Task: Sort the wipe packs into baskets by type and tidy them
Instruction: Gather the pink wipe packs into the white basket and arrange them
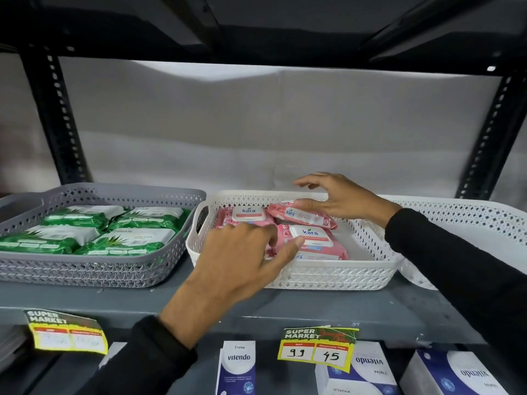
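Note:
Several pink Kara wipe packs lie in the middle white basket. My left hand reaches over its front left corner, fingers spread, thumb tip touching the front pink pack. My right hand hovers over the back of the basket, thumb resting on the tilted rear pink pack, fingers arched above it. Another pink pack lies at the back left. Several green wipe packs fill the grey basket on the left.
A second white basket stands at the right, partly behind my right sleeve. Black slotted uprights frame the shelf. Yellow price tags hang on the shelf's front edge. White and blue Vitendo boxes stand on the shelf below.

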### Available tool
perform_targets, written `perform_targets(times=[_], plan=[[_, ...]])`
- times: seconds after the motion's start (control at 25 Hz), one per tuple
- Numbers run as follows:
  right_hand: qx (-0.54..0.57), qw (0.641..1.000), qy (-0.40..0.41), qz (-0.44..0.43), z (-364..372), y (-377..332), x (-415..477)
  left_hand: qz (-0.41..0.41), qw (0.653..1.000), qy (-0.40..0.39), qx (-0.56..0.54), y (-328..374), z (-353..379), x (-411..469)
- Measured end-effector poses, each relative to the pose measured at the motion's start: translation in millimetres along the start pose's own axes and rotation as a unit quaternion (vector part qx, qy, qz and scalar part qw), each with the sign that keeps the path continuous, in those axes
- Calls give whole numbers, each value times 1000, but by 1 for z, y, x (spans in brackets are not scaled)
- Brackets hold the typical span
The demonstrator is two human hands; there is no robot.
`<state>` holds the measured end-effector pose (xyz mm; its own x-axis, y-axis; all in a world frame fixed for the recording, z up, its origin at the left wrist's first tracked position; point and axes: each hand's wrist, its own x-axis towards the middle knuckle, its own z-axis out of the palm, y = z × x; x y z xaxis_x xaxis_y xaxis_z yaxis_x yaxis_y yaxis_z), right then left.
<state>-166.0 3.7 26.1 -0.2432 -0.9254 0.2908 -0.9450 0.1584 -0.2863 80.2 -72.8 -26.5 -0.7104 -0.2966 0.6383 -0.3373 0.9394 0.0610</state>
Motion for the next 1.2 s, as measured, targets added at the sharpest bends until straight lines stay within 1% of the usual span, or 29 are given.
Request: perform_targets(times=[0.12,0.24,0.32,0.4,0.44,0.52,0.64,0.72,0.88,1.04,1.2], plan=[[-8,999,18,-25,-5,-12,-9,2,1000,-14,-11,-9,-8,19],[-16,998,33,-43,-8,-19,-17,-3,999,-46,-7,-29,-6,39],[-28,999,14,-42,-8,-21,-21,-15,992,-119,-32,-47,-1,49],[-59,997,-18,-44,-6,-22,-25,-23,975,-218,-47,-61,5,56],[-81,995,-37,-40,-4,-21,-26,-23,966,-255,-43,-65,7,58],[-119,990,-76,-25,3,-19,-28,-17,956,-291,-27,-72,14,62],[-179,977,-117,-23,16,-18,-30,-14,950,-312,-12,-80,25,65],[-206,970,-125,-27,23,-18,-30,-9,953,-302,-15,-83,29,66],[-199,972,-125,-16,21,-21,-30,2,959,-281,-39,-85,29,66],[-214,965,-149,-10,18,-17,-31,13,956,-287,-65,-89,27,66],[-196,968,-154,-19,25,-12,-29,16,956,-287,-65,-85,28,65]])
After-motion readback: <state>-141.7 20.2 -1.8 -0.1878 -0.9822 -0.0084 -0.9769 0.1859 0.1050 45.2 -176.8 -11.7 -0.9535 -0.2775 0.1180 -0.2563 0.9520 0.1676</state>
